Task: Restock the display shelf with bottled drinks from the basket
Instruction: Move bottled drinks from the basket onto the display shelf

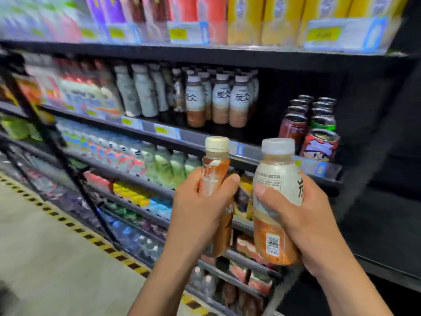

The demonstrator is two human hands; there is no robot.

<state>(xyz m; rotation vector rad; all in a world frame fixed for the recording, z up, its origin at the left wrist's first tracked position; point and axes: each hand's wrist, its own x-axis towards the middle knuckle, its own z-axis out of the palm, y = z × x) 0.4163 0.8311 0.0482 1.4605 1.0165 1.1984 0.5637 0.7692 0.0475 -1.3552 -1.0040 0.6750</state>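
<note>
My left hand (200,208) grips a brown-labelled bottle (216,169) with a cream cap, held upright. My right hand (303,217) grips a white-and-orange bottle (273,179) with a white cap, also upright. Both bottles are raised in front of the display shelf (250,153), just below the row of matching white-and-orange bottles (237,103). A dark gap (271,106) lies between that row and several dark cans (319,137) at the shelf's right end. The basket is out of view.
Shelves above and below are packed with cartons (246,21), water bottles (145,160) and other drinks. A dark upright post (68,160) crosses the left side. A yellow-and-black striped line (75,226) runs along the grey floor at the cabinet's foot.
</note>
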